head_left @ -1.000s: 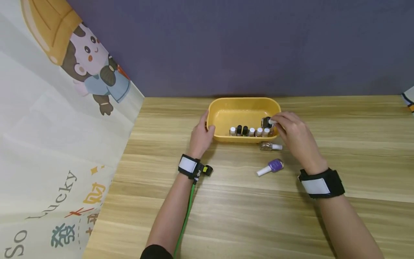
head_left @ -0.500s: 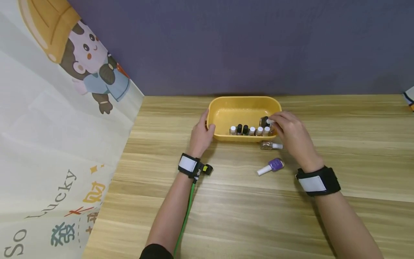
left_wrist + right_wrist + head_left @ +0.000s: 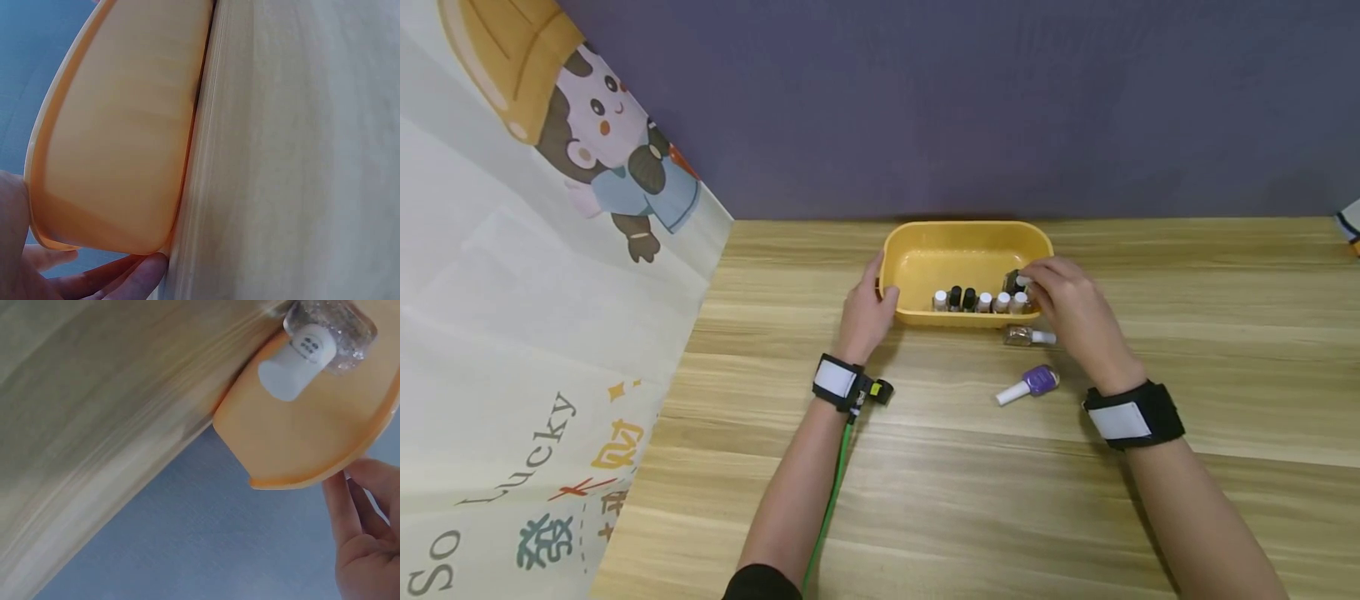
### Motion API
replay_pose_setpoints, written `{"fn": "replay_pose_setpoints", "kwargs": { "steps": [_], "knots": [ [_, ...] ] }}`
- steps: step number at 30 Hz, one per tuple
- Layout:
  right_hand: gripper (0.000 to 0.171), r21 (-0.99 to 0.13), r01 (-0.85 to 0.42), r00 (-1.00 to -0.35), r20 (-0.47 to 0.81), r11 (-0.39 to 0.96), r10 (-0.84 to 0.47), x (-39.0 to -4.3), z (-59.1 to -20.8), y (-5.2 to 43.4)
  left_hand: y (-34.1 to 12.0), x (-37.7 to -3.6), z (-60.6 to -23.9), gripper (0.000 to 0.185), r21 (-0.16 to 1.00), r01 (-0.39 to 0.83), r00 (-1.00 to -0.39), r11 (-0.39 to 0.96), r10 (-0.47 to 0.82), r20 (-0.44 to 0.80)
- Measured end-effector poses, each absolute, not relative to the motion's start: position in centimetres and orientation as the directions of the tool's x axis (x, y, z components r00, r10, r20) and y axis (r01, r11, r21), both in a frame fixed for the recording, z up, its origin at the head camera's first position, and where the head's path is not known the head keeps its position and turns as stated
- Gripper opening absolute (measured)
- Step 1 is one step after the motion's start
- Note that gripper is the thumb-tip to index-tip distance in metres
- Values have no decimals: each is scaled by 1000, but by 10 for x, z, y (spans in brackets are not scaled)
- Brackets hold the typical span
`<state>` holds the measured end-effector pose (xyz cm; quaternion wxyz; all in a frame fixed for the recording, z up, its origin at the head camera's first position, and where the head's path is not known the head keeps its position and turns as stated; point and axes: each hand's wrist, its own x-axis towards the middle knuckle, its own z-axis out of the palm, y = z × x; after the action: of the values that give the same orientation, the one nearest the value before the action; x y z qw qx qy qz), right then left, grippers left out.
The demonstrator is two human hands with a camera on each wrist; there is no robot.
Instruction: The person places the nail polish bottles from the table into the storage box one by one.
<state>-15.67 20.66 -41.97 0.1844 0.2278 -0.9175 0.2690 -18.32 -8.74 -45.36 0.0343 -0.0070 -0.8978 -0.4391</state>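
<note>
Lowering over the last second, the dark nail-polish bottle (image 3: 1015, 282) now sits at the right end of the yellow tub (image 3: 964, 235), just behind the row of small bottles (image 3: 976, 301) along its near wall. The right hand (image 3: 1071, 304) has sunk with it, fingers curled round its white cap, so the bottle looks all but set down. The left hand (image 3: 867, 312) stays gripping the tub's left rim. Two bottles are left on the worktop (image 3: 1187, 333): a glittery bottle (image 3: 1028, 337) just outside the tub and a purple bottle (image 3: 1030, 386) nearer the person.
</note>
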Motion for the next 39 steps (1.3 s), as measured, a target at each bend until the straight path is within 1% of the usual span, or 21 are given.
{"fn": "replay_pose_setpoints", "kwargs": {
  "steps": [7,16,24,39],
  "knots": [
    [29,-401,-514,-831,452,758,-324,-159,-423,206,-88,-184,-454,63,791,38,-998,610,-18,62],
    [28,-358,-542,-810,463,760,-360,-161,-423,205,-88,-184,-455,64,790,31,-998,612,-28,62],
    [30,-343,-535,-818,439,772,-372,-160,-424,206,-87,-185,-456,64,795,42,-997,605,-23,70],
    [26,-336,-543,-808,457,769,-371,-160,-424,206,-87,-184,-453,64,790,29,-998,612,-23,55]
  ]
}}
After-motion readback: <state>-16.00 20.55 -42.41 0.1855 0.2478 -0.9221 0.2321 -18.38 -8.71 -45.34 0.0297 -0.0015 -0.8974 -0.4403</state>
